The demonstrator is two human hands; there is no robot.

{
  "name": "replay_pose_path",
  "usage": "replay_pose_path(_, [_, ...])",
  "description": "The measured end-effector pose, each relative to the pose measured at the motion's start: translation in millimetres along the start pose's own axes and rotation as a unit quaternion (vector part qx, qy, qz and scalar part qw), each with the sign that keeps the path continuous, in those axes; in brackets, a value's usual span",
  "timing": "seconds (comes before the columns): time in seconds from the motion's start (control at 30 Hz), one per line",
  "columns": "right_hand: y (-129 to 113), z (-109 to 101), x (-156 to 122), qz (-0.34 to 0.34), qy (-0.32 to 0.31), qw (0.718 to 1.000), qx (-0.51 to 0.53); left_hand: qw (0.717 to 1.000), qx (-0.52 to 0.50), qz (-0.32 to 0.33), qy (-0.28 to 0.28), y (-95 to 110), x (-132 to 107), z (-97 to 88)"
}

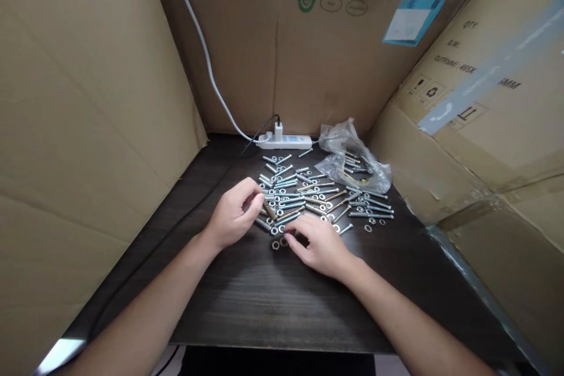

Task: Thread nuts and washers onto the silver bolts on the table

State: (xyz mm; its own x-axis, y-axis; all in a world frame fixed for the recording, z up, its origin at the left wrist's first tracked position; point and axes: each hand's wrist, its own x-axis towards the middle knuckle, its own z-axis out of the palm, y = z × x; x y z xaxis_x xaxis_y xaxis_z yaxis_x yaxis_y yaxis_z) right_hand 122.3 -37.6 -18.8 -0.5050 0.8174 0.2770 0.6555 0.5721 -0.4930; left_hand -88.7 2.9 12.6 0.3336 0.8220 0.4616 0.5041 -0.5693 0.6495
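My left hand (pixel 235 214) is closed, thumb and forefinger pinching a brass-coloured metal sleeve (pixel 269 210) that tilts down to the right. Below the sleeve lie a hex nut (pixel 274 231) and a washer (pixel 281 228). My right hand (pixel 324 245) rests low over the near edge of the hardware pile, its thumb and forefinger drawn together beside that washer. Whatever its fingertips hold, if anything, is too small to make out. Another nut (pixel 275 245) lies just left of the right thumb. Bolts (pixel 288 195), sleeves, nuts and washers spread out beyond both hands.
A clear plastic bag (pixel 352 155) with more bolts inside stands at the back right. Behind the pile is a white power strip (pixel 286 141) with a plug and cables. Cardboard walls (pixel 238 41) enclose the dark table (pixel 264 305); a black cable (pixel 167 235) crosses its left side.
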Motion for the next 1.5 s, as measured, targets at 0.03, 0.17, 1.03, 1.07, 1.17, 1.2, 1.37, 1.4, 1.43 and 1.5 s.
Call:
replay_pose_path(0.03, [-0.7,-0.2,0.1,-0.006,-0.009,1.000,-0.013,1.000,0.004,-0.002,0.012,-1.4,0.8,-1.4])
replay_pose_path(0.17, [-5.0,-1.7,0.2,-0.020,-0.041,0.998,-0.045,0.999,0.020,-0.005,0.037,-4.6,3.5,-2.4])
replay_pose_path(1.03, [-10.4,-0.1,0.4,-0.058,-0.055,0.992,-0.099,0.992,-0.043,-0.095,-0.066,-1.6,0.4,4.8])
replay_pose_path(1.07, [-10.2,-0.2,0.6,-0.055,-0.056,0.991,-0.105,0.992,-0.047,-0.099,-0.065,-2.7,0.0,5.5])
replay_pose_path(1.17, [-9.8,-0.3,1.2,-0.051,-0.062,0.990,-0.115,0.990,-0.057,-0.117,-0.059,-5.5,-1.2,7.5])
replay_pose_path(1.2, [-9.6,-0.3,1.4,-0.050,-0.064,0.990,-0.116,0.989,-0.058,-0.123,-0.057,-6.2,-1.6,7.8])
replay_pose_path(1.37, [-7.1,-1.8,1.0,-0.038,-0.068,0.990,-0.114,0.989,-0.052,-0.126,-0.053,-6.1,-2.4,8.3])
replay_pose_path(1.4, [-6.9,-2.7,0.5,-0.039,-0.070,0.991,-0.110,0.989,-0.052,-0.125,-0.055,-5.7,-2.3,8.5])
replay_pose_path(1.43, [-6.9,-3.9,-0.1,-0.042,-0.074,0.991,-0.106,0.989,-0.052,-0.123,-0.057,-5.3,-2.1,8.7])
replay_pose_path(1.5, [-7.6,-6.5,-1.3,-0.049,-0.080,0.990,-0.103,0.991,-0.046,-0.116,-0.056,-4.9,-1.7,9.4])
